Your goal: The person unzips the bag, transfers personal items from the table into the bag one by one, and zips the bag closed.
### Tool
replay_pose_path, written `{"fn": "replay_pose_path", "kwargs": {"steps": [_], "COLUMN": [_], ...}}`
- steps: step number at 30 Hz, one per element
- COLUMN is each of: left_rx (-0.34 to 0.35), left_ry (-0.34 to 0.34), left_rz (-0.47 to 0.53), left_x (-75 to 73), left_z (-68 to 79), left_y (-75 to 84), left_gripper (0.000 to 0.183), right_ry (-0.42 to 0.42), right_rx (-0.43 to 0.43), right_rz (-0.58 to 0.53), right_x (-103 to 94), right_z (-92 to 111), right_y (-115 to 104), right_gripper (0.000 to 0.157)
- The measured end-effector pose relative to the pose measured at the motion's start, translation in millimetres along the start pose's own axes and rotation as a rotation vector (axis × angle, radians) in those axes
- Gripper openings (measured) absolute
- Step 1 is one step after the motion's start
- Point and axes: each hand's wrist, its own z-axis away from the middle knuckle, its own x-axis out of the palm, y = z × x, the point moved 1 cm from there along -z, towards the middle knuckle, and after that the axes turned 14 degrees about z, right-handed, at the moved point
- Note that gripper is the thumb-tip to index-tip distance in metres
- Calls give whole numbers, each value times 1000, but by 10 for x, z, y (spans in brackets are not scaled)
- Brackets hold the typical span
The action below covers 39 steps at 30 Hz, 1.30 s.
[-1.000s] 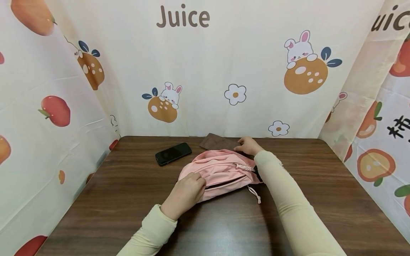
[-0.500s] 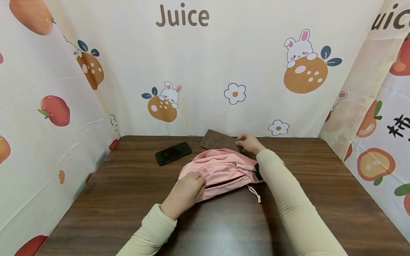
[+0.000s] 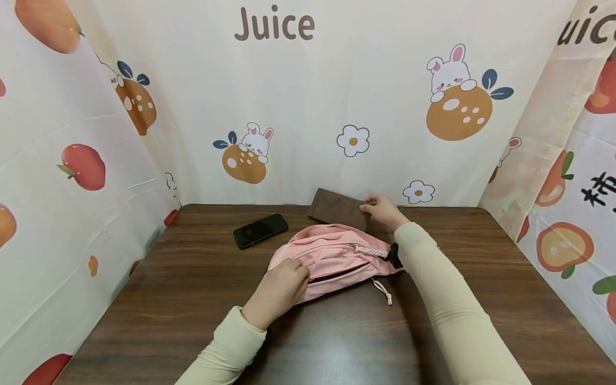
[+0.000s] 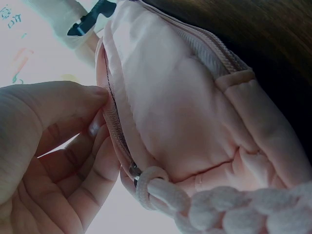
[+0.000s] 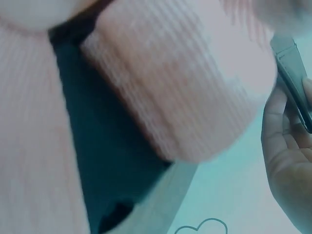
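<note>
A pink waist bag (image 3: 332, 258) lies in the middle of the dark wooden table (image 3: 144, 299). My left hand (image 3: 281, 283) grips the fabric at the bag's left end; in the left wrist view the fingers (image 4: 73, 161) pinch the edge by the zip of the pink waist bag (image 4: 195, 117). My right hand (image 3: 382, 209) pinches the right end of a flat brown wallet (image 3: 339, 208) and holds it tilted up off the table behind the bag. The right wrist view shows the wallet's edge (image 5: 292, 68) against the fingers (image 5: 287, 161), with pink fabric close up.
A black phone (image 3: 260, 230) lies face up on the table, left of the wallet and behind the bag. Printed cloth walls (image 3: 308, 107) close in the table at the back and on both sides. A braided zip cord (image 3: 382, 291) trails from the bag's front.
My right hand has raised the wallet's right end from flat on the table to tilted up, and moved slightly back and right. The left hand and bag stay put.
</note>
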Motion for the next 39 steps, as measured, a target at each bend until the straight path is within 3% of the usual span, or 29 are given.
{"fn": "replay_pose_path", "kwargs": {"steps": [10,24,39], "left_rx": [-13,23,-122], "left_ry": [-5,49,30], "left_rz": [-4,7,184], "left_x": [5,20,-39], "left_z": [9,-3,-35], "left_y": [4,-38,-59], "left_gripper": [16,17,10], "right_ry": [26,30,36], "right_rx": [5,32,29], "right_rz": [-6,-132,-118], "right_x": [-196,-427,-527], "right_z": [104,382,872], "right_y": [4,-8,37], "right_gripper": [38,42,47]}}
